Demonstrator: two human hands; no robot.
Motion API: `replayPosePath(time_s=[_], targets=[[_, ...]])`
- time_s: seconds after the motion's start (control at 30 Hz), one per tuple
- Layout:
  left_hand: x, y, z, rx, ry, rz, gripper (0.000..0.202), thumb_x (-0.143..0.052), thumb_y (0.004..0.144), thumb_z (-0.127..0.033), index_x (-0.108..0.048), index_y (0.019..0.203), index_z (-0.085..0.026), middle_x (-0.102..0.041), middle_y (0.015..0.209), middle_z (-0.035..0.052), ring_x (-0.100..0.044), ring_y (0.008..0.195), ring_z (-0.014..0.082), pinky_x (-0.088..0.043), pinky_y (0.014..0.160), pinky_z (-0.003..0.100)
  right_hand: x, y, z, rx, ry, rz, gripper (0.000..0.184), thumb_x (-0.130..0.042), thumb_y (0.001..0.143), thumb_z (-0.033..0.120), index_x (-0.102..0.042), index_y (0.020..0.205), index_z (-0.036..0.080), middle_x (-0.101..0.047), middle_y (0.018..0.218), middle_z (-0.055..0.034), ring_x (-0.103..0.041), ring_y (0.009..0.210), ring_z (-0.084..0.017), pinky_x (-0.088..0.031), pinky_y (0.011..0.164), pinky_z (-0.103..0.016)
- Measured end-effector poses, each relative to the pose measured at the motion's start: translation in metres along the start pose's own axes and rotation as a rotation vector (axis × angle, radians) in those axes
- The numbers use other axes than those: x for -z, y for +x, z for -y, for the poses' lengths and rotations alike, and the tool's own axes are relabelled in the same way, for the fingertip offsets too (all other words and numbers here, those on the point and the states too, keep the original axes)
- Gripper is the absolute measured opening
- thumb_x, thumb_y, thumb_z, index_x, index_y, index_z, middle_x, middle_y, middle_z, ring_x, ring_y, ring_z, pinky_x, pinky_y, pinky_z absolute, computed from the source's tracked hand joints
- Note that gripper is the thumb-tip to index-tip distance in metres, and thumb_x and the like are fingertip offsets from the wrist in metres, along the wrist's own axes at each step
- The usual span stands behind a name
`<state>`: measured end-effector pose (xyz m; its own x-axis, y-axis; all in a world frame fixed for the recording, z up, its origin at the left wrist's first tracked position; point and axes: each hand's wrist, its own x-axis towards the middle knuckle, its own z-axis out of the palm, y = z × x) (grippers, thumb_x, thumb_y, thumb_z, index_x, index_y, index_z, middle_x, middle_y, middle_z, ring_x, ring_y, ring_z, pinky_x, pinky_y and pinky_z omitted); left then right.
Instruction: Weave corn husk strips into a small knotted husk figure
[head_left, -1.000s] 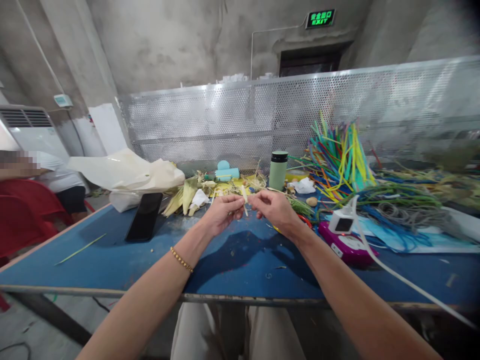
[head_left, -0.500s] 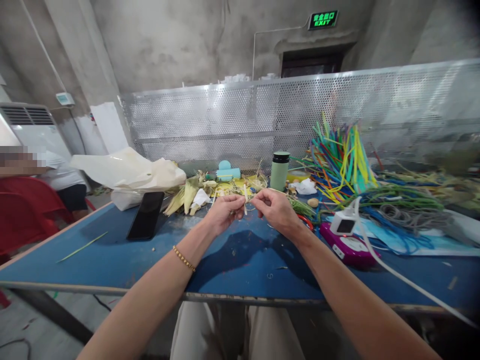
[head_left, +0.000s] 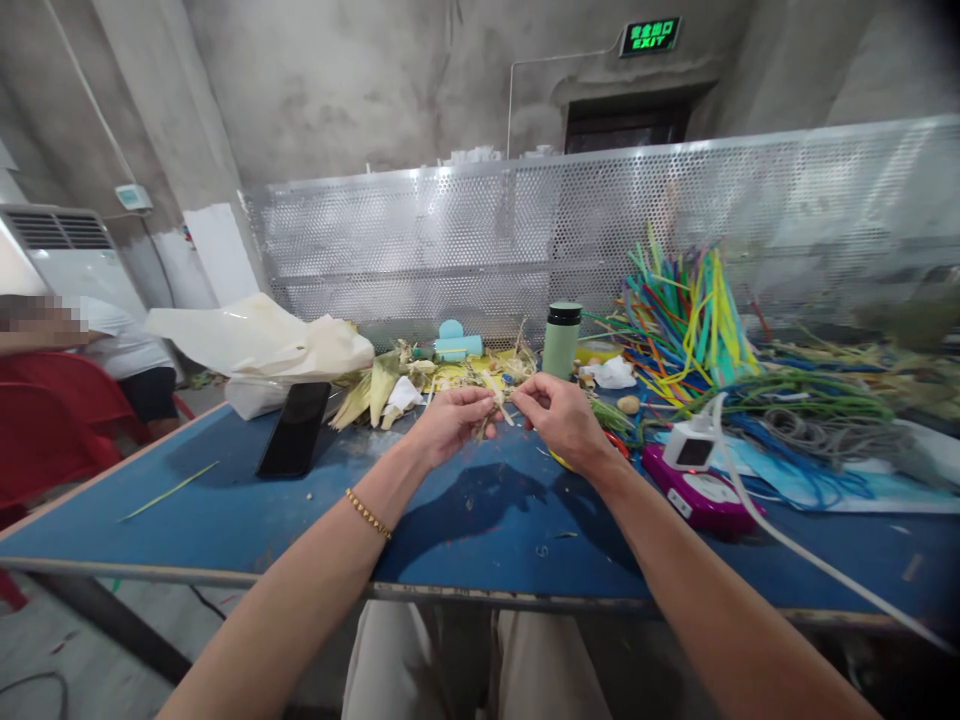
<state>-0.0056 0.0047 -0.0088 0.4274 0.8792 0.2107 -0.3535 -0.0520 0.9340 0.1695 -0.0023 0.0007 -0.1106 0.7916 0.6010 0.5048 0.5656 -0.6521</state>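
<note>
My left hand (head_left: 448, 422) and my right hand (head_left: 561, 420) meet above the middle of the blue table (head_left: 225, 520), fingers pinched. Between them they hold a thin pale straw strip (head_left: 501, 410), which lies tilted between the fingertips. A gold bead bracelet (head_left: 367, 514) sits on my left wrist. Just behind the hands lies a heap of dried husks and leaves (head_left: 420, 380).
A black phone (head_left: 294, 428) lies at the left, beside a cream plastic bag (head_left: 262, 345). A green flask (head_left: 559, 340) stands behind the hands. Coloured strips (head_left: 690, 320), cords and a purple power strip (head_left: 705, 492) fill the right. A seated person (head_left: 112, 350) is at far left.
The straw strip stood nearly upright between my fingers before; now it is tilted and lower. Both hands have stayed in place, fingers working closer together.
</note>
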Motion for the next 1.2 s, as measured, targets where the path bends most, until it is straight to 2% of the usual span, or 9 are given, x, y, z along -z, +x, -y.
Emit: replayPosePath(time_s=[0.23, 0.43, 0.6, 0.73, 0.8, 0.93, 1.03, 1.2], targets=[[-0.002, 0.002, 0.005, -0.049, 0.071, -0.042, 0.023, -0.075, 0.071, -0.022, -0.059, 0.081, -0.009, -0.069, 0.072, 0.0079, -0.064, 0.054, 0.0134, -0.042, 0.055, 0.023, 0.0, 0.0, -0.001, 0.009, -0.018, 0.013, 0.017, -0.056, 0.081, 0.03, -0.058, 0.07, 0.018, -0.06, 0.062, -0.0021, -0.054, 0.055, -0.014, -0.042, 0.055, -0.027], [-0.002, 0.001, 0.007, -0.094, 0.098, -0.037, 0.027, -0.075, 0.072, -0.024, -0.052, 0.077, -0.011, -0.069, 0.071, 0.0082, -0.066, 0.057, 0.0146, -0.041, 0.053, 0.022, -0.002, -0.001, 0.001, -0.029, 0.198, 0.085, 0.02, -0.059, 0.081, 0.035, -0.063, 0.085, 0.015, -0.063, 0.068, -0.0027, -0.057, 0.055, -0.014, -0.047, 0.055, -0.027], [-0.003, 0.001, 0.007, -0.12, 0.087, -0.018, 0.027, -0.075, 0.071, -0.025, -0.052, 0.078, -0.011, -0.066, 0.066, 0.0052, -0.066, 0.058, 0.0161, -0.044, 0.056, 0.024, -0.003, 0.0, 0.0, -0.052, 0.263, 0.161, 0.028, -0.067, 0.074, 0.037, -0.064, 0.089, 0.013, -0.068, 0.079, -0.0058, -0.062, 0.059, -0.015, -0.051, 0.056, -0.027], [-0.005, 0.002, 0.008, -0.138, 0.125, -0.034, 0.023, -0.072, 0.073, -0.023, -0.054, 0.08, -0.011, -0.065, 0.065, 0.004, -0.067, 0.06, 0.0164, -0.045, 0.058, 0.024, -0.003, 0.0, -0.001, -0.007, 0.186, 0.111, 0.025, -0.066, 0.074, 0.036, -0.064, 0.086, 0.014, -0.069, 0.084, -0.0075, -0.065, 0.062, -0.016, -0.052, 0.057, -0.027], [-0.005, 0.002, 0.009, -0.146, 0.147, -0.053, 0.021, -0.071, 0.074, -0.022, -0.054, 0.08, -0.011, -0.065, 0.064, 0.0037, -0.067, 0.059, 0.0155, -0.046, 0.059, 0.024, -0.004, 0.0, 0.0, 0.0, 0.135, 0.083, 0.022, -0.066, 0.074, 0.034, -0.063, 0.083, 0.015, -0.069, 0.08, -0.0069, -0.064, 0.059, -0.015, -0.051, 0.054, -0.026], [-0.006, 0.004, 0.011, -0.175, 0.194, -0.095, 0.02, -0.071, 0.073, -0.021, -0.054, 0.078, -0.012, -0.063, 0.061, 0.0024, -0.064, 0.056, 0.0138, -0.046, 0.058, 0.024, -0.006, -0.001, 0.003, -0.034, 0.212, 0.144, 0.015, -0.062, 0.075, 0.028, -0.058, 0.084, 0.017, -0.064, 0.059, -0.0004, -0.065, 0.053, -0.016, -0.05, 0.051, -0.025], [-0.008, 0.005, 0.012, -0.208, 0.264, -0.112, 0.018, -0.069, 0.072, -0.021, -0.054, 0.076, -0.012, -0.062, 0.059, 0.0016, -0.063, 0.055, 0.0137, -0.045, 0.055, 0.024, -0.008, -0.001, 0.003, -0.016, 0.222, 0.134, 0.011, -0.06, 0.073, 0.025, -0.055, 0.08, 0.019, -0.064, 0.057, 0.0003, -0.064, 0.051, -0.016, -0.05, 0.05, -0.025], [-0.012, 0.001, 0.008, -0.216, 0.308, -0.046, 0.015, -0.065, 0.074, -0.021, -0.054, 0.069, -0.012, -0.06, 0.057, 0.0011, -0.056, 0.053, 0.0095, -0.043, 0.057, 0.023, -0.011, -0.002, -0.002, 0.026, 0.131, 0.042, 0.011, -0.058, 0.07, 0.02, -0.055, 0.08, 0.019, -0.063, 0.055, 0.0008, -0.062, 0.048, -0.016, -0.049, 0.049, -0.026]])
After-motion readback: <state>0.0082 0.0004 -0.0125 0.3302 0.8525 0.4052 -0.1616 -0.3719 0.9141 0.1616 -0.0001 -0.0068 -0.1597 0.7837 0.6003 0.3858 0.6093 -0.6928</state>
